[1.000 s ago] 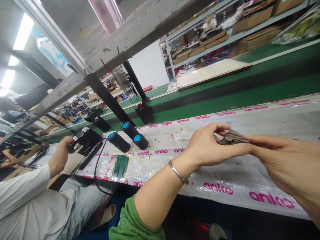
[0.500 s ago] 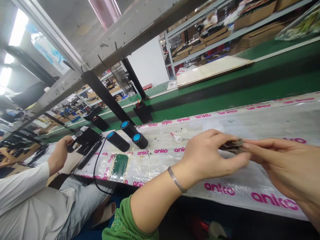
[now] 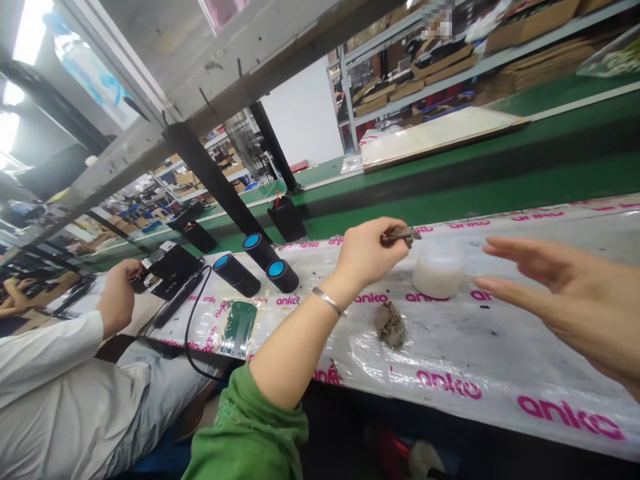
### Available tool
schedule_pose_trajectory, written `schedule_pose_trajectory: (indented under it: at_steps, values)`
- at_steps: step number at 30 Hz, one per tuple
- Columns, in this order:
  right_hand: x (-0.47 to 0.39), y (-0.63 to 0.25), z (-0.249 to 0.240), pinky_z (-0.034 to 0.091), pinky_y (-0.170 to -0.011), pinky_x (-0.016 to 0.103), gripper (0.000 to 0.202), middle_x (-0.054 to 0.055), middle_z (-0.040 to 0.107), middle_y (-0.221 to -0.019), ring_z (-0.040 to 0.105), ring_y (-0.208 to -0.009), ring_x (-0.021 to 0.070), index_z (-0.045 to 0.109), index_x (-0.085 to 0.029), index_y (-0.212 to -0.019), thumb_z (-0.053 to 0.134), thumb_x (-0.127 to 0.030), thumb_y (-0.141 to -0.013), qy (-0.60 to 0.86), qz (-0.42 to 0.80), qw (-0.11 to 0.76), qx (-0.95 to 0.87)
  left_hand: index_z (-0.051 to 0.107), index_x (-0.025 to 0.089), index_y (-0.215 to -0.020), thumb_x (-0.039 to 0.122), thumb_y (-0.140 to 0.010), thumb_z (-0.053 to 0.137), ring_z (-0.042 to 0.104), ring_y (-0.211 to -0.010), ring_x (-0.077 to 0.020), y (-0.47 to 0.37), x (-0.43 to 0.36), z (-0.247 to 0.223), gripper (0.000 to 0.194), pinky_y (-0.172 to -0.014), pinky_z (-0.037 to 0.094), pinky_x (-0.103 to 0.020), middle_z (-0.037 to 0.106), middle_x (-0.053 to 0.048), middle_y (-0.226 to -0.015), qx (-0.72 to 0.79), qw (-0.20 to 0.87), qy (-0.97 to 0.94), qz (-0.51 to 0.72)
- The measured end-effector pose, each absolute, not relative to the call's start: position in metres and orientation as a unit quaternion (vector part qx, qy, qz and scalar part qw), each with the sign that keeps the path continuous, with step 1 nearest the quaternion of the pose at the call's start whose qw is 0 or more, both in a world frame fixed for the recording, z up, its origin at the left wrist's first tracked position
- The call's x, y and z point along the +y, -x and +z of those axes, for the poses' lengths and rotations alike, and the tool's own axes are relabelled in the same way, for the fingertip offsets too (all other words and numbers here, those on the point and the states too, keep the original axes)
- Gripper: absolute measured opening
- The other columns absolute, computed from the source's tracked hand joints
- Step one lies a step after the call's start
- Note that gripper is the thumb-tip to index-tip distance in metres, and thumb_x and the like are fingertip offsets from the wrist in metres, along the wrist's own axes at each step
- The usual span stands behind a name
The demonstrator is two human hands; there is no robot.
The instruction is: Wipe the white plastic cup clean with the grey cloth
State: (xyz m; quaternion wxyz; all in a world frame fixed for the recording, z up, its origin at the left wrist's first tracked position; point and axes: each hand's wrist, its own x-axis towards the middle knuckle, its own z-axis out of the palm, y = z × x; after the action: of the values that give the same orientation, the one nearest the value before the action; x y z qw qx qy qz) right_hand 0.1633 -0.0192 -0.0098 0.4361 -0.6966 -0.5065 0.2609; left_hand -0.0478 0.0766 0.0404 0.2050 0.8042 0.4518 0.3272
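Note:
My left hand (image 3: 367, 252) pinches a small folded grey-brown cloth piece (image 3: 400, 235), held above the plastic-covered bench (image 3: 500, 347) just left of a small white tub (image 3: 439, 272). A crumpled grey-brown rag (image 3: 390, 324) lies on the plastic below my left wrist, which wears a thin metal bangle. My right hand (image 3: 560, 300) hovers to the right of the tub with fingers spread and nothing in it.
Three black cylinders with blue tops (image 3: 260, 263) lie on the bench to the left, beside a green pad (image 3: 239, 327) and a black cable. A co-worker in white (image 3: 60, 387) handles a black device (image 3: 167, 267). A green conveyor (image 3: 450, 193) runs behind.
My hands have parted. The left hand moved up and left with the cloth piece; the right hand let go and opened. The camera shifted, showing the white tub and the crumpled rag.

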Motion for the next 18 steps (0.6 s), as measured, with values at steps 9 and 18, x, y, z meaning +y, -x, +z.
schedule_pose_trajectory:
  at_steps: [9,18]
  values:
    - [0.032,-0.152,-0.025,0.04,-0.111,0.054,0.087,0.003,0.063,-0.115,0.041,-0.133,0.0309,0.072,-0.026,-0.114,0.059,-0.079,-0.046,0.704,0.197,0.361,-0.579,0.07,0.014,-0.113,0.008,-0.092,0.047,0.065,-0.11,-0.0182,0.018,0.106,0.048,0.033,-0.1,0.049,-0.027,0.072,-0.007,-0.118,0.328,0.18,-0.917,0.139]
    - [0.026,-0.144,-0.043,0.041,-0.107,0.054,0.111,0.009,0.064,-0.104,0.047,-0.127,0.0273,0.074,-0.025,-0.112,0.035,-0.108,-0.049,0.709,0.112,0.4,-0.57,0.07,0.01,-0.109,0.016,-0.094,0.043,0.063,-0.102,-0.0248,0.022,0.071,0.045,0.031,-0.092,0.052,-0.036,0.066,-0.013,-0.106,0.41,0.111,-0.896,0.128]
